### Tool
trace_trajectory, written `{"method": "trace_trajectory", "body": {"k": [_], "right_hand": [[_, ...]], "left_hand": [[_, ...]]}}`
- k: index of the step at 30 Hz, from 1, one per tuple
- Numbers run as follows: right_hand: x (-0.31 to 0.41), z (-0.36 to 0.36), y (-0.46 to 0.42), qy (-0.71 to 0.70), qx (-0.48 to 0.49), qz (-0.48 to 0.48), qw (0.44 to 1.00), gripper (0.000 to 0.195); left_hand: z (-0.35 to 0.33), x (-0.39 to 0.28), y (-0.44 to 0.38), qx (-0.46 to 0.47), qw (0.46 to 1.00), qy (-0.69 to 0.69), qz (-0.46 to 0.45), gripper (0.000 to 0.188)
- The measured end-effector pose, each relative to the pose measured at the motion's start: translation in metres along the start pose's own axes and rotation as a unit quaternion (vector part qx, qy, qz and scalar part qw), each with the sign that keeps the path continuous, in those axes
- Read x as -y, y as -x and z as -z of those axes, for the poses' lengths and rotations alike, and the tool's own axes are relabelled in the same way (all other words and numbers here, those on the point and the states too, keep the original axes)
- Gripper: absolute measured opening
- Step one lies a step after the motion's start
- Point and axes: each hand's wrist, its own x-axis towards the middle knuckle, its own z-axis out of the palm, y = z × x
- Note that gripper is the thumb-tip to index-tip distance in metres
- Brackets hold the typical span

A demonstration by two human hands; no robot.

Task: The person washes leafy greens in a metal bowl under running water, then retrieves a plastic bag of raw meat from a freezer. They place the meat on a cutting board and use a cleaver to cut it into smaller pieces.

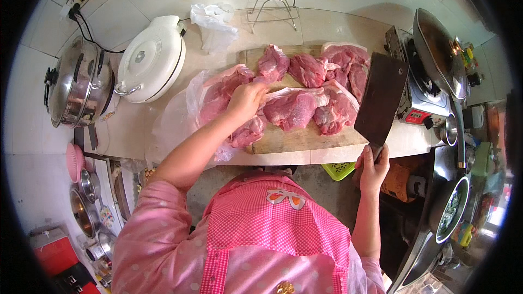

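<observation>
My right hand (372, 168) grips the handle of a dark cleaver (381, 100), whose broad blade points up and away beyond the counter's front edge. My left hand (247, 101) reaches over several pieces of raw meat, its fingertips at a small piece (273, 64) and beside a larger piece (292, 110). Whether those fingers grip any meat is hidden. The pieces lie on a wooden cutting board (282, 143). To the left, another large piece (222, 94) rests partly on a clear plastic bag (173, 118). More meat (345, 61) with a pale fat edge sits at the board's far right.
Left on the counter are a white round electric appliance (151, 59) and a steel pot (83, 81). Behind the board stand a crumpled plastic bag (214, 24) and a wire rack (273, 10). A portable gas stove (423, 98) with a wok (435, 49) is close to the cleaver's right.
</observation>
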Motion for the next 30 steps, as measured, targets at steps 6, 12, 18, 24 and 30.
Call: {"method": "trace_trajectory", "body": {"k": [6,12,18,24,30], "right_hand": [[-0.008,-0.015,0.038,0.01,0.033,-0.034,0.999,0.031],[0.015,-0.043,0.067,0.233,0.241,-0.08,0.939,0.041],[0.005,-0.046,0.059,0.51,0.161,0.039,0.844,0.031],[0.023,-0.041,0.051,0.379,0.14,-0.009,0.915,0.029],[0.042,-0.105,0.09,0.443,0.261,0.009,0.857,0.033]], "left_hand": [[-0.005,-0.002,0.027,-0.049,0.973,-0.203,-0.094,0.035],[-0.002,0.006,0.061,0.029,0.962,-0.269,0.042,0.095],[0.01,0.016,0.067,0.081,0.961,-0.242,0.109,0.07],[0.02,0.023,0.078,0.14,0.966,-0.215,-0.004,0.034],[0.017,0.007,0.08,0.184,0.954,-0.228,0.058,0.052]]}}
